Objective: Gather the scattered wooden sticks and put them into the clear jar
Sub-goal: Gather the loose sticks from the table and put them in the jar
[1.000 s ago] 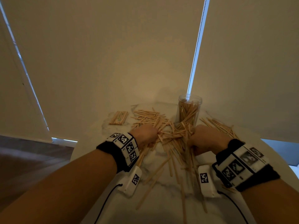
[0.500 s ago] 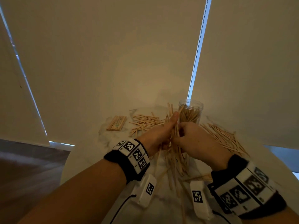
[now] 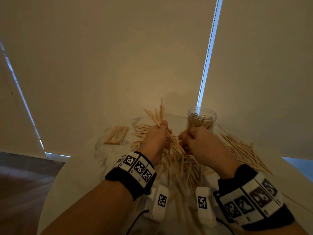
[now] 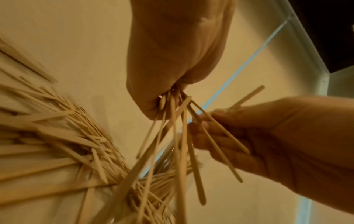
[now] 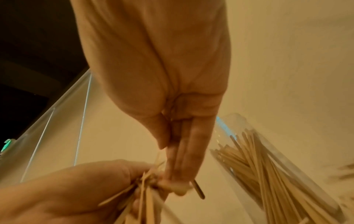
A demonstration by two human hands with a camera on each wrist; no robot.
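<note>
Status: task partway. Clear jar (image 3: pixel 201 121) stands upright near far edge of the round white table (image 3: pixel 81 180), already holding a good no. of wooden sticks, approx. half full by eye.

Left hand (image 3: pixel 156 139) has fingers curled round a fanned bundle of sticks (image 3: pixel 158 116), lifted off the table just left of the jar; ends splay out above and below the fist. Right hand (image 3: pixel 196 141) pinches a few sticks between thumb and fingers, close beside the left, in front of the jar (wrist views show them crossing into the left-hand bundle).

Remaining:
- loose pile (image 3: pixel 183 167) under and between both hands
- spread (image 3: pixel 243 153) toward right edge
- scatter (image 3: pixel 140 131) behind left hand
- neat stack (image 3: pixel 116 137) toward far-left edge

Judgement: most of the sticks outside the jar still need collecting; held bundle not yet over the jar mouth
</note>
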